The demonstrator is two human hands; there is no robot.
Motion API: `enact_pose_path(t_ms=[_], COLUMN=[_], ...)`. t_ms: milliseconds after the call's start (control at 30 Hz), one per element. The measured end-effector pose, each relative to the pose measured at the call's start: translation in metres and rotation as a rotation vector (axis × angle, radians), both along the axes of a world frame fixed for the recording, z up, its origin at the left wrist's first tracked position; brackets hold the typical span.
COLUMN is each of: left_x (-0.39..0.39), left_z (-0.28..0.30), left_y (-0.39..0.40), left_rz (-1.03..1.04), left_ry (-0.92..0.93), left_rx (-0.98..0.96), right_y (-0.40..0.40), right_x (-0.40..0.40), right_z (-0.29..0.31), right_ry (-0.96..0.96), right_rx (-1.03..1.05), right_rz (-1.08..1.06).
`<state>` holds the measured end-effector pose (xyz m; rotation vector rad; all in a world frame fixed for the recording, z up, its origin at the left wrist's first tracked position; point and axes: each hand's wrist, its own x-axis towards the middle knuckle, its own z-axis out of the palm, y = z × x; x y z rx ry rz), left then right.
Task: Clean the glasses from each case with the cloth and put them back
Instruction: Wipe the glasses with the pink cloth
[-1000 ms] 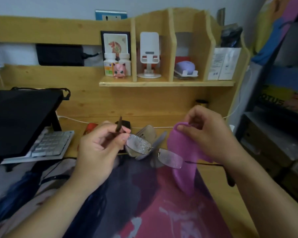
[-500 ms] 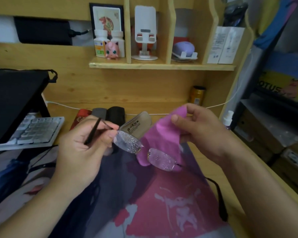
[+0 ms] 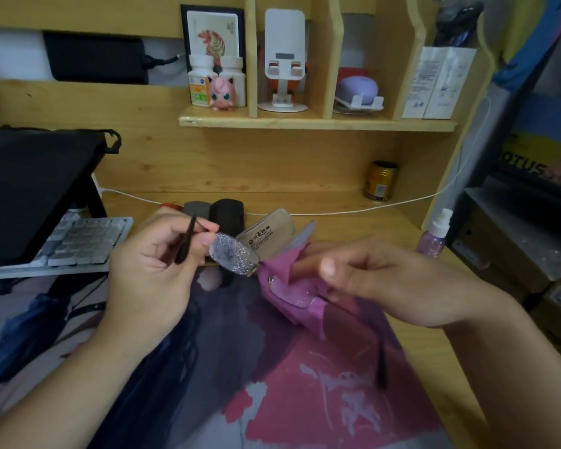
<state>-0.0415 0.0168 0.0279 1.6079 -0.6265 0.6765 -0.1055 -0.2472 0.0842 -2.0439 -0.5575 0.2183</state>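
While the left hand (image 3: 157, 270) pinches the glasses (image 3: 237, 257) at the folded temple end, lens speckled with droplets, the right hand (image 3: 382, 283) grips the pink cloth (image 3: 292, 286) wrapped round the other lens. Both held above the desk mat (image 3: 289, 384). Open beige case (image 3: 266, 236) lies just behind, beside two dark cases (image 3: 225, 212).
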Motion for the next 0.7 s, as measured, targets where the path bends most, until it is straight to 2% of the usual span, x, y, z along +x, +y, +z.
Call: enact_pose_path(t_ms=[67,133,200,333,433,600,700], left_x=[0.001,0.001,0.0,0.0,0.001,-0.003,0.001], left_z=[0.001,0.001,0.0,-0.003,-0.004,0.0,0.0], left_y=[0.002,0.001,0.0,0.001,0.002,-0.003,-0.001], left_rz=[0.01,0.013,0.008,-0.011,-0.028,-0.026,-0.05], left_ry=[-0.034,-0.052,-0.07,-0.094,-0.081,-0.091,-0.039], left_rx=[0.014,0.018,0.036,0.085,0.067,0.078,0.042], right_y=[0.002,0.006,0.011,0.026,0.034,0.036,0.036], right_x=[-0.001,0.002,0.007,0.012,0.013,0.014,0.014], right_z=[-0.001,-0.005,-0.01,-0.021,-0.029,-0.038,-0.038], right_ry=[0.105,0.065,-0.039,-0.083,-0.013,0.128,0.07], right_rx=[0.129,0.197,0.15,0.137,0.164,0.081,0.075], right_rz=[-0.026,-0.073,-0.066,-0.123,-0.1,-0.076,-0.167])
